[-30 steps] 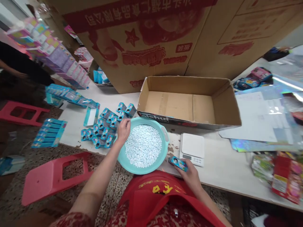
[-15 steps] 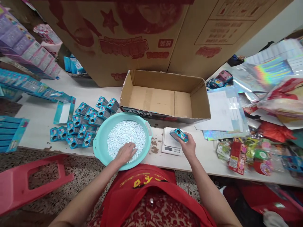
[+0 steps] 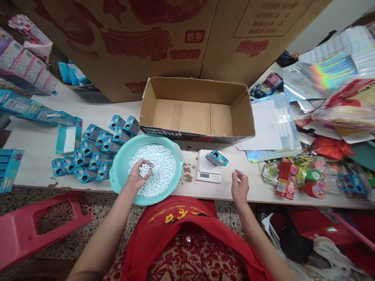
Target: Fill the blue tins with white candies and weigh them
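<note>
Palm up over the turquoise basin (image 3: 115,176), my left hand (image 3: 135,178) cups a small heap of white tablet candies (image 3: 144,169). More of these candies (image 3: 159,166) cover the basin's bottom. My right hand (image 3: 240,188) is empty, its fingers apart and slightly bent, above the table to the right of the digital scale (image 3: 204,167). A small blue box (image 3: 216,158) with a dark round hole rests tilted on the scale's plate, apart from my fingers. Several similar blue boxes (image 3: 95,160) stand in a group left of the basin.
An open cardboard carton (image 3: 196,117) sits behind the basin and scale, with large printed cartons (image 3: 164,47) beyond. Right of it lie paper sheets (image 3: 260,125) and packaged goods (image 3: 287,179). A blue tray (image 3: 69,136) is at left; a red plastic stool (image 3: 38,230) stands below.
My right hand has let go of the blue box on the scale and drawn back to the right. My left hand has turned up and lifted a handful of candies.
</note>
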A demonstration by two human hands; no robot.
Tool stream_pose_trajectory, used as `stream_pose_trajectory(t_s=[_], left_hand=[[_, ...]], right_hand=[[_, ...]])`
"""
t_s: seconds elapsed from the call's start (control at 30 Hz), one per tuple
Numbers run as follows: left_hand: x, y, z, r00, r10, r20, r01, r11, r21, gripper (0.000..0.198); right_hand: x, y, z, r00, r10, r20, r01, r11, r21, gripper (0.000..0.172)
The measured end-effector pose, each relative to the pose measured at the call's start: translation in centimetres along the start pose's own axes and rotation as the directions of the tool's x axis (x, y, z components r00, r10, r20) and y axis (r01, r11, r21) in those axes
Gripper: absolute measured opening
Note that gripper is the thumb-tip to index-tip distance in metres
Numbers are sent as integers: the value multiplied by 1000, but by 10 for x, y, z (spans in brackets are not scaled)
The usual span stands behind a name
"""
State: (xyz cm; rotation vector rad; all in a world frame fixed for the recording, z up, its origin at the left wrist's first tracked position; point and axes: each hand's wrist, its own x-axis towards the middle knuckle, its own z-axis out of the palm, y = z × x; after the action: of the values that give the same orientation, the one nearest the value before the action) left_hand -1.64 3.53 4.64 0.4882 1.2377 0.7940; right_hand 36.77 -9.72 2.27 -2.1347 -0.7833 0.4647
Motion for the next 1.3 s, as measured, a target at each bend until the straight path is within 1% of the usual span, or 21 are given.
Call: stream_pose_trajectory(t_s=[0.07, 0.1, 0.2, 0.33, 0.43, 0.47, 0.53, 0.6, 0.63, 0.7, 0.77, 0.83, 0.87, 0.93, 0.97, 1.03, 1.1, 1.13, 1.17, 1.23, 1.3], left_hand=[[1, 4, 6, 996, -85, 7, 85, 983, -160, 24], [2, 5, 9, 994, -110, 12, 110, 971, -210, 26], [0, 7, 16, 995, -102, 14, 102, 947, -304, 33], [-7, 10, 20, 996, -89, 2, 81, 895, -438, 33], [-10, 12, 22, 1000, -17, -13, 9, 907, -420, 31], [-10, 12, 23, 999, 25, -34, -36, 929, -368, 31], [-7, 9, 24, 991, 92, -93, -109, 974, -199, 29], [-2, 4, 24, 982, 111, -155, -119, 992, -46, 27], [2, 1, 24, 978, 101, -182, -104, 994, -12, 26], [8, -5, 23, 973, 62, -222, -70, 997, -31, 27], [11, -8, 20, 968, 19, -250, -40, 996, -81, 31], [10, -6, 19, 971, -30, -237, -5, 989, -145, 36], [7, -4, 20, 974, -51, -219, 12, 984, -176, 39], [-1, 5, 25, 980, -78, -184, 36, 974, -223, 42], [-7, 10, 30, 983, -82, -167, 39, 969, -245, 43], [-20, 22, 43, 994, -46, -103, 13, 953, -303, 45], [-32, 34, 60, 998, 61, -4, -58, 927, -370, 48], [-38, 38, 69, 990, 139, 28, -116, 911, -396, 49], [-43, 41, 77, 974, 223, 34, -190, 894, -407, 49], [-50, 42, 90, 929, 370, -22, -352, 863, -362, 47], [-53, 39, 97, 881, 463, -95, -470, 840, -272, 45]], right_hand=[[0, 1, 1, 1000, 12, 7, -12, 1000, 0, 54], [1, 1, 2, 1000, 15, 11, -15, 1000, 1, 54], [3, 0, 4, 999, 20, 26, -20, 1000, 4, 54], [6, -1, 6, 999, 21, 46, -22, 1000, 16, 54], [9, -4, 9, 998, 9, 64, -12, 999, 39, 56], [9, -5, 11, 997, 0, 72, -4, 999, 49, 56], [12, -9, 17, 996, -25, 89, 18, 997, 77, 57], [15, -14, 27, 992, -69, 108, 57, 992, 111, 62], [18, -18, 32, 989, -98, 114, 83, 989, 124, 66], [23, -25, 42, 982, -138, 126, 121, 984, 131, 69], [27, -37, 47, 980, -147, 136, 130, 984, 125, 63], [24, -53, 46, 976, -172, 135, 155, 979, 130, 56], [20, -63, 44, 969, -208, 135, 190, 972, 139, 53], [5, -86, 39, 931, -325, 169, 299, 941, 162, 46], [-4, -98, 38, 895, -392, 212, 359, 916, 179, 43], [-26, -119, 41, 792, -516, 327, 462, 856, 233, 37], [-46, -134, 52, 681, -600, 420, 521, 800, 298, 33], [-55, -139, 59, 638, -625, 451, 537, 780, 321, 32], [-63, -142, 67, 606, -640, 473, 549, 766, 334, 31], [-74, -145, 81, 564, -660, 496, 575, 745, 337, 31], [-80, -147, 90, 537, -674, 507, 605, 727, 326, 32]])
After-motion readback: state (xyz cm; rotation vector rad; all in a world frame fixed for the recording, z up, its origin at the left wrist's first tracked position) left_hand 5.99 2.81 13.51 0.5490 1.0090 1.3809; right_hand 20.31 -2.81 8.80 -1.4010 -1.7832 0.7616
